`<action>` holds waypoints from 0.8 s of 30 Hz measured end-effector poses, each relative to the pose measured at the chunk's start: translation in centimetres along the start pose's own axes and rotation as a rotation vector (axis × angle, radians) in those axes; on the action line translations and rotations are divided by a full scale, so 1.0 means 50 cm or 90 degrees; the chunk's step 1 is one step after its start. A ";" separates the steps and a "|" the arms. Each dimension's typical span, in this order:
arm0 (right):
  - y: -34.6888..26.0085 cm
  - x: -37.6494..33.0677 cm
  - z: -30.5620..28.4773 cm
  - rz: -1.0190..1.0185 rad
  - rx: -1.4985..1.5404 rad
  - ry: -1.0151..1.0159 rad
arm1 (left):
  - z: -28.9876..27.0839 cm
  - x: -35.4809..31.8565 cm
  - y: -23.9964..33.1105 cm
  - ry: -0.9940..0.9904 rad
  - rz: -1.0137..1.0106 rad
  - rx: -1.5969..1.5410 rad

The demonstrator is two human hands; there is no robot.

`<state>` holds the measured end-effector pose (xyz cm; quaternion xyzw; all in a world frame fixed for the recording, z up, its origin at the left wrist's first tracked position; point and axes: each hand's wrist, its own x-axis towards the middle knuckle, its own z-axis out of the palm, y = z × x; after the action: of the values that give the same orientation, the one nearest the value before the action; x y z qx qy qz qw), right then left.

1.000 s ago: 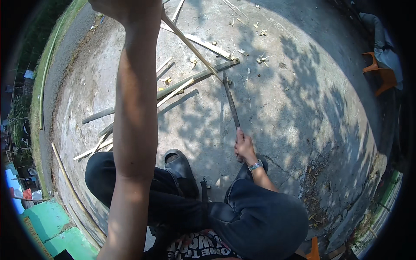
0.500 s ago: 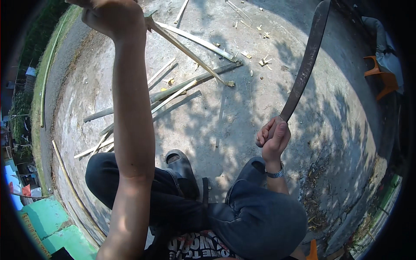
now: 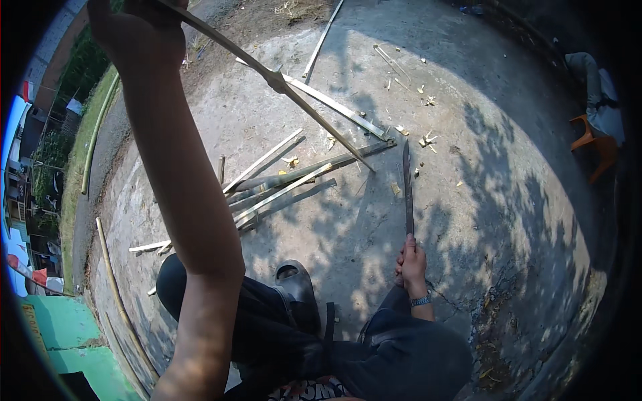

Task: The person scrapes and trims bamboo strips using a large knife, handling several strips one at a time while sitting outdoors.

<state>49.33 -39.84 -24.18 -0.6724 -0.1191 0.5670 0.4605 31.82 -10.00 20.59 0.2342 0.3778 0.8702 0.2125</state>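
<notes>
My left hand [image 3: 142, 33] is raised at the upper left, its fingers closed round the upper end of a long bamboo strip [image 3: 231, 45]. The strip slants down to the right, with a thick node partway along and its lower tip near the concrete. My right hand [image 3: 412, 262], a metal watch on its wrist, grips a machete [image 3: 408, 190]. The dark blade points away from me, its tip to the right of the strip's lower end. Beneath the strip lie a bamboo pole [image 3: 287, 175] and several pale split bamboo strips [image 3: 334, 103].
Small chips [image 3: 428, 140] litter the concrete. Another pole [image 3: 114, 281] lies at the left by a green painted surface [image 3: 73, 327]. At the far right, a person [image 3: 598, 90] is beside an orange plastic chair [image 3: 598, 144]. My sandalled foot [image 3: 297, 294] is between the arms.
The machete has come down and left from its raised, tilted position, and now points straight ahead. The held bamboo strip has shifted, with its lower end further down. The view has tilted.
</notes>
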 end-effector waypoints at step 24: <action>-0.305 -0.100 -0.083 -0.087 -0.078 0.002 | 0.031 -0.156 -0.205 -0.477 0.032 -0.335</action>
<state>56.83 -36.91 -9.71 -0.6905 -0.1985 0.5251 0.4562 40.90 -7.00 11.83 0.4798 0.0353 0.7967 0.3658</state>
